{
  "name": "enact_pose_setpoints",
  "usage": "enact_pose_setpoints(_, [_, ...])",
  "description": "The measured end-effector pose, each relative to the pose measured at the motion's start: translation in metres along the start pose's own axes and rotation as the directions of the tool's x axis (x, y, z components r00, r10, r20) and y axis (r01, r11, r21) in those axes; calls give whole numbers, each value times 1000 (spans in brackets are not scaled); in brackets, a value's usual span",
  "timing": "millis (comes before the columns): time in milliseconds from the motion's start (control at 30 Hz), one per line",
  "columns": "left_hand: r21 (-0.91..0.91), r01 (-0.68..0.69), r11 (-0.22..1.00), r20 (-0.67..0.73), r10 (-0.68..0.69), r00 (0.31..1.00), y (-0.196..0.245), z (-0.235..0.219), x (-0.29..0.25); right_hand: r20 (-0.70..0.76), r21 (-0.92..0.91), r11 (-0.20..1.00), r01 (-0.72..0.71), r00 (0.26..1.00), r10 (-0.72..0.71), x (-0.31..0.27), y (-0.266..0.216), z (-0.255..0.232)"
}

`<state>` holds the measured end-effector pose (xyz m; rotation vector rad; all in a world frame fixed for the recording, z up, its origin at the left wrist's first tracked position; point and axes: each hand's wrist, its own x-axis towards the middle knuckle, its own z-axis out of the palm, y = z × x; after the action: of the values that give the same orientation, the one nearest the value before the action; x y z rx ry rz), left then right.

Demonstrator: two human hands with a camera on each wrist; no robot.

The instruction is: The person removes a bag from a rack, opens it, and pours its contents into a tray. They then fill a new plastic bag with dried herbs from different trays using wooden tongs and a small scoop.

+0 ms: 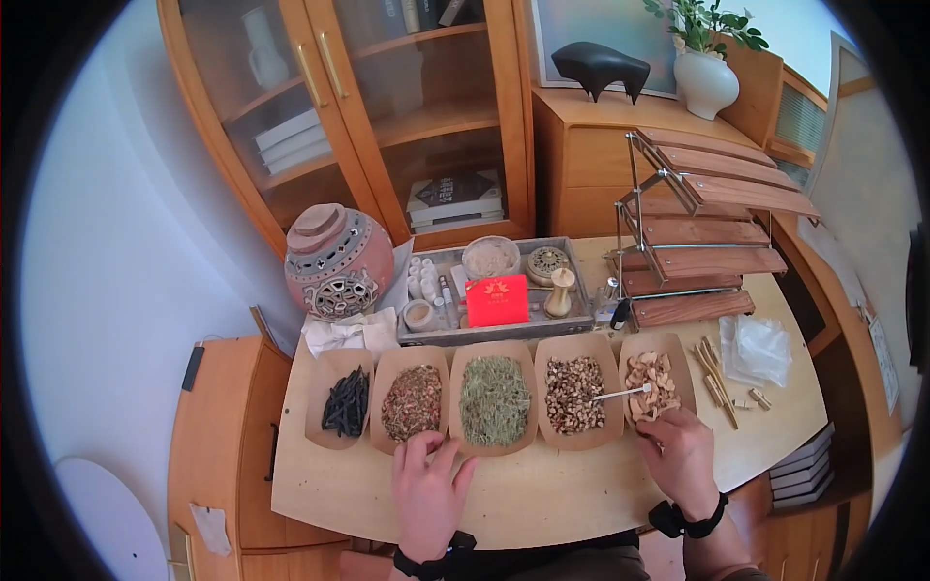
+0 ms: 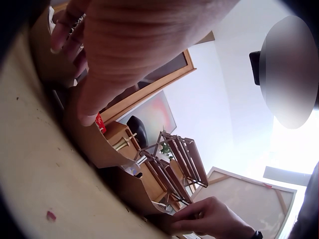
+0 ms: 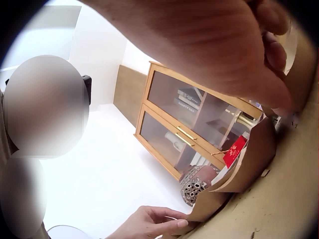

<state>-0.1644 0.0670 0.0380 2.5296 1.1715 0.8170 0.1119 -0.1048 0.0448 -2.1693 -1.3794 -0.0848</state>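
Observation:
Five brown paper trays stand in a row. My left hand [image 1: 426, 492] is at the front rim of the second paper tray [image 1: 384, 364], which holds reddish-brown chopped herbs [image 1: 414, 402]; its fingertips are at the rim, its thumb apart. At the rightmost paper tray [image 1: 684, 380], my right hand [image 1: 680, 460] pinches the front edge with bent fingers and thumb. Pale dried slices [image 1: 652, 378] fill that tray. Between the hands are green cut herbs [image 1: 494, 402] and mottled brown pieces [image 1: 575, 392], with a small white-ended stick [image 1: 623, 392] across the latter. Black sticks [image 1: 346, 402] lie leftmost.
A grey tray [image 1: 426, 337] behind holds a red card [image 1: 497, 301], bowls and small bottles. Left of it stands a pierced clay pot [image 1: 339, 257]. A wooden folding rack [image 1: 702, 232], brass-coloured tools [image 1: 715, 381] and clear plastic bags [image 1: 758, 349] are on the right.

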Motion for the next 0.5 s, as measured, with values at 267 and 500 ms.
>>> enact_pose_setpoints(267, [-4,7,1000,-36,-8,999,4,3,12,14,53,997,49,999,-49,10,-20,-7])
enact_pose_setpoints(500, [-14,19,1000,-45,-19,999,4,-1,9,76,-27,985,168,983,-166,26,-8,9])
